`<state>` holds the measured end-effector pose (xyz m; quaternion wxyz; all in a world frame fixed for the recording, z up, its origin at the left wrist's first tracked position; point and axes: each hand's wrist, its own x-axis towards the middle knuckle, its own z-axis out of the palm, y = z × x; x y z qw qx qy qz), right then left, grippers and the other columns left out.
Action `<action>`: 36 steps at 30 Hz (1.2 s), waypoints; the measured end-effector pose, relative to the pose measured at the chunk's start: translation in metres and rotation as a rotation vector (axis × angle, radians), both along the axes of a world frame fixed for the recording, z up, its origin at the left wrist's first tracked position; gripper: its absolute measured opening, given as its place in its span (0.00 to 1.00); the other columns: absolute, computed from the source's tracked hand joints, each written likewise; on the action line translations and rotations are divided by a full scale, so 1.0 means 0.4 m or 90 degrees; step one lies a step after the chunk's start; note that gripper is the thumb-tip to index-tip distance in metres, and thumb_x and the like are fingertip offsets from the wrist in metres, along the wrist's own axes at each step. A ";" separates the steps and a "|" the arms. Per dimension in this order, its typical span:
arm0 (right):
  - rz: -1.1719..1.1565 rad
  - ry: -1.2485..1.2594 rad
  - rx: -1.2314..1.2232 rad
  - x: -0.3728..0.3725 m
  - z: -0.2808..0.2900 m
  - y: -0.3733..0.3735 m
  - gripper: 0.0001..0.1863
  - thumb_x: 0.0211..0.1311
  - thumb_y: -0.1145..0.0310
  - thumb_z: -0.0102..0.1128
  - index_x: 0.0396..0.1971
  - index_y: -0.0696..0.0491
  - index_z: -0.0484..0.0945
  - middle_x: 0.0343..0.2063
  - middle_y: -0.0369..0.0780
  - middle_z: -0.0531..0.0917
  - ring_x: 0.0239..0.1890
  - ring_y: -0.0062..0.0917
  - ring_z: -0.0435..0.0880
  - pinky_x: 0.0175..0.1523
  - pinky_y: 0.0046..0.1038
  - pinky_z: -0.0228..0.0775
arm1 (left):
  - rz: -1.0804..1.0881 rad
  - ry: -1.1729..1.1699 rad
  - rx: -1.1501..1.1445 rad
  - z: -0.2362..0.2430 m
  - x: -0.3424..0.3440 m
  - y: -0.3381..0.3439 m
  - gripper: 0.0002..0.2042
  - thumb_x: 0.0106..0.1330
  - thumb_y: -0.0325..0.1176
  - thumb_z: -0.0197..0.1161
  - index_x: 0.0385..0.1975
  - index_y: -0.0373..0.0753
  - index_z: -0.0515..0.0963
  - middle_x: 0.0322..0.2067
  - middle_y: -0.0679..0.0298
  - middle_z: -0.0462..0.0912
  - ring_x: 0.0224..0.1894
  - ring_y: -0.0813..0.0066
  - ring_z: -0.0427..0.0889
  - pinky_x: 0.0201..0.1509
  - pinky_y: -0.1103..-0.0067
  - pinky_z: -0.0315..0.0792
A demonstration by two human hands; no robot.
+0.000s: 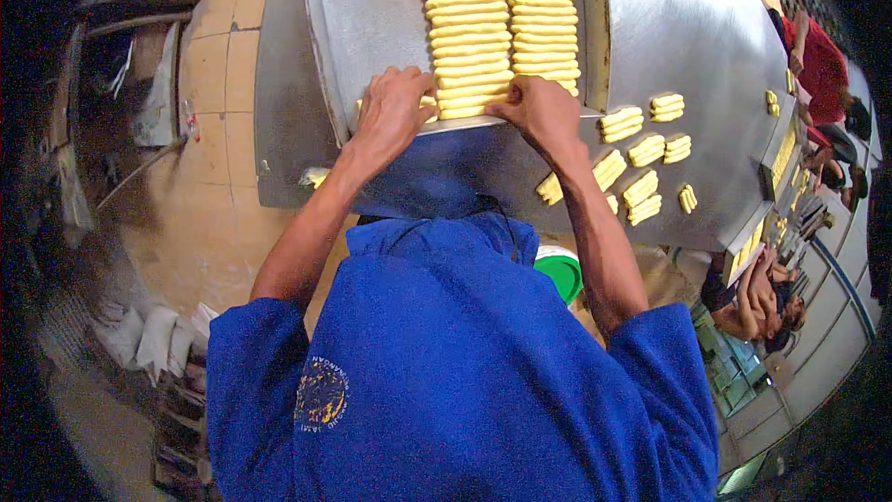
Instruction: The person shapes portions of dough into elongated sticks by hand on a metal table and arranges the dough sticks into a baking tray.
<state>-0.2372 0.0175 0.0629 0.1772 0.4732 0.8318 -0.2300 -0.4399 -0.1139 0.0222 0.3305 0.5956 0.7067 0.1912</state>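
Two side-by-side columns of yellow dough sticks (471,42) lie on a metal tray (367,23) in front of me. Over a dough stick at the tray's near left is my left hand (398,107), its fingers curled down. Yellow dough shows on both sides of that hand. At the near end of the columns my right hand (546,114) is closed, with thumb and forefinger at the end of a dough stick. Its other fingers are folded under and partly hidden.
Small bundles of dough sticks (622,124) are scattered on the metal table (706,46) right of the tray. A green-topped bucket (559,276) stands below the table edge. Other people (822,65) are at the far right. White sacks (156,339) lie at the left.
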 end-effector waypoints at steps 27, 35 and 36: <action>0.087 0.397 -0.029 -0.105 -0.054 -0.024 0.15 0.62 0.66 0.67 0.48 0.50 0.84 0.45 0.39 0.86 0.44 0.32 0.85 0.44 0.30 0.78 | -0.213 0.266 -0.085 0.037 -0.143 -0.097 0.15 0.62 0.41 0.66 0.46 0.42 0.83 0.39 0.60 0.85 0.46 0.60 0.82 0.73 0.59 0.59; -0.249 0.264 0.025 0.322 0.109 -0.001 0.14 0.67 0.66 0.63 0.47 0.57 0.84 0.43 0.49 0.87 0.43 0.36 0.88 0.50 0.33 0.78 | -0.169 0.126 -0.101 0.031 -0.082 -0.060 0.18 0.63 0.40 0.67 0.51 0.41 0.82 0.46 0.56 0.83 0.47 0.56 0.80 0.50 0.65 0.75; -0.238 0.222 0.012 0.377 0.089 -0.020 0.16 0.68 0.65 0.64 0.49 0.58 0.83 0.43 0.45 0.88 0.42 0.26 0.86 0.48 0.29 0.78 | -0.179 0.122 -0.091 0.030 -0.082 -0.064 0.18 0.63 0.40 0.67 0.51 0.41 0.82 0.46 0.56 0.83 0.47 0.56 0.80 0.50 0.65 0.75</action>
